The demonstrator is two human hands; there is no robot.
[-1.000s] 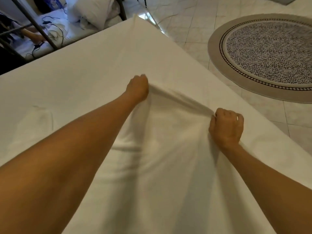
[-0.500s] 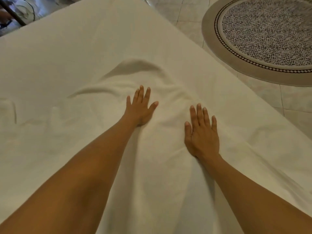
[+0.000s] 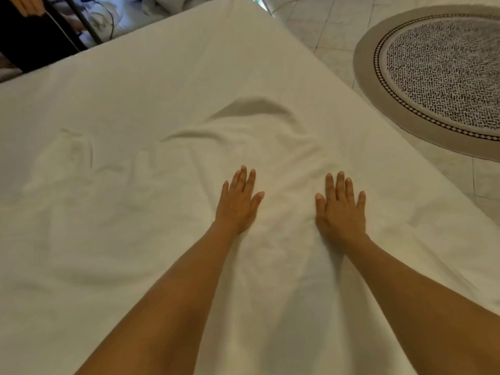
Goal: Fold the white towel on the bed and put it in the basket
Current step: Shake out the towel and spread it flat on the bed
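Observation:
The white towel (image 3: 284,163) lies spread and rumpled on the white bed (image 3: 162,77), with a raised wrinkle at its far edge. My left hand (image 3: 238,201) rests flat on it, palm down, fingers apart. My right hand (image 3: 339,209) lies flat on the towel too, a short way to the right, fingers spread. Neither hand holds anything. A second folded white cloth (image 3: 67,163) lies on the bed at the left. No basket is in view.
A round grey patterned rug (image 3: 438,74) lies on the tiled floor (image 3: 311,25) right of the bed. Beyond the bed's far left corner stand dark metal bars (image 3: 81,25), another bed with cables, and a person's hand (image 3: 27,5).
One second ago both hands were fists gripping the towel's raised edge. They let go and now lie flat on it, slightly closer to me than half a second ago.

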